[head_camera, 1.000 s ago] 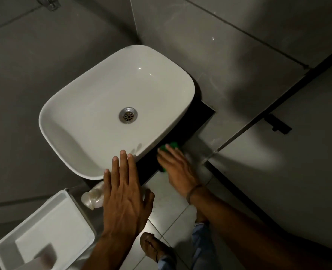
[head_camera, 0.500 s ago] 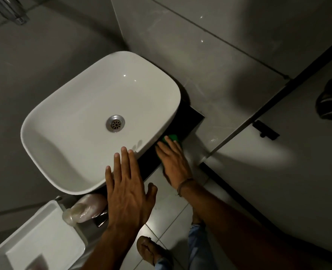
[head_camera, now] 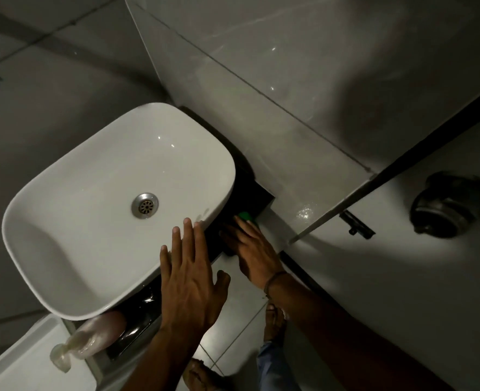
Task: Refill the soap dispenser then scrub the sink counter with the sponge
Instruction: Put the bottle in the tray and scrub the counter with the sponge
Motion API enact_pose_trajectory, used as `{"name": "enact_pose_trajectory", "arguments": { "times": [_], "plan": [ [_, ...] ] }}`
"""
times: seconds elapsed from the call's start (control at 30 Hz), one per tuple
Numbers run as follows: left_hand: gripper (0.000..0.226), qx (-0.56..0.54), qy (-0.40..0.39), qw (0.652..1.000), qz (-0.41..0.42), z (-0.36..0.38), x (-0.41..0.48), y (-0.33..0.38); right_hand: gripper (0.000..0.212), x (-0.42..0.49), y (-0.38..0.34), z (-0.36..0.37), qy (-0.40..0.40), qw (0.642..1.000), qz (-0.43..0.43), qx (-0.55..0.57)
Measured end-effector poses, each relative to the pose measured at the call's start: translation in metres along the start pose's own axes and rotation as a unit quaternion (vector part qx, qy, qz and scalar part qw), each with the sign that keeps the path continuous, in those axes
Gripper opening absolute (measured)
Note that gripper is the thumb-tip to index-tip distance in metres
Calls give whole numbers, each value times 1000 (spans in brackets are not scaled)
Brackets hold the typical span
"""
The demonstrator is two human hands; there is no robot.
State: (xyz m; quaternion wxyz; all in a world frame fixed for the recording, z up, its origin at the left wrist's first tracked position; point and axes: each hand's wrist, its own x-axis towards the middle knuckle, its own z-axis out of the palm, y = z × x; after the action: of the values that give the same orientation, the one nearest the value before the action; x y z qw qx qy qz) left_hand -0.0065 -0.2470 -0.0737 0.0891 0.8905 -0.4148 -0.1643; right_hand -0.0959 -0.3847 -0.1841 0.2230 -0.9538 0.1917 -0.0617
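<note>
The sponge (head_camera: 246,216) lies flat on the dark table (head_camera: 250,190), in the narrow strip between the basin (head_camera: 97,210) and the tiled wall (head_camera: 275,80). Only its green far end shows; the rest is under the right hand (head_camera: 254,251). That hand is laid over it with the fingers (head_camera: 240,231) stretched forward and pressed down on top. Whether the thumb curls round the sponge's side cannot be told, so this reads as a flat, pressing hold more than a clench.

From those fingertips the sponge sticks out ahead, toward the wall corner. Its long axis seems to run with the strip, along the basin's right side, though too little of it shows to be sure. The bare table goes on ahead of the fingers and back toward the wrist, so the scrubbing stroke probably has to follow that line, with the basin close on the thumb side and the table's edge on the other.

The left hand (head_camera: 189,280) is open and holds nothing, its fingertips touching or just over the basin's near rim. It is near the sponge but not on it; the right hand is the one working.

A soap dispenser bottle (head_camera: 92,334) lies on its side under the basin's near corner, well behind both hands.
</note>
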Motion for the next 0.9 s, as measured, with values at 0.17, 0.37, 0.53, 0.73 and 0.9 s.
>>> {"name": "enact_pose_trajectory", "arguments": {
  "times": [0.17, 0.37, 0.53, 0.73, 0.9],
  "plan": [
    [105, 17, 5, 1000, -16, 9, 17, 18, 56, 51, 38, -21, 33, 988, 150, 0],
    [105, 11, -13, 1000, -20, 10, 28, 27, 62, 22, 36, -13, 32, 999, 30, -15],
    [104, 15, -7, 1000, 15, 12, 14, 31, 65, 54, 55, -28, 14, 994, 111, -12],
    [93, 7, -46, 999, 12, 18, -68, 15, 79, 14, 27, -28, 44, 990, 132, 17],
    [63, -15, -142, 987, -73, 42, -168, -63, 87, -73, -42, 3, -23, 990, 139, 20]
  ]
}}
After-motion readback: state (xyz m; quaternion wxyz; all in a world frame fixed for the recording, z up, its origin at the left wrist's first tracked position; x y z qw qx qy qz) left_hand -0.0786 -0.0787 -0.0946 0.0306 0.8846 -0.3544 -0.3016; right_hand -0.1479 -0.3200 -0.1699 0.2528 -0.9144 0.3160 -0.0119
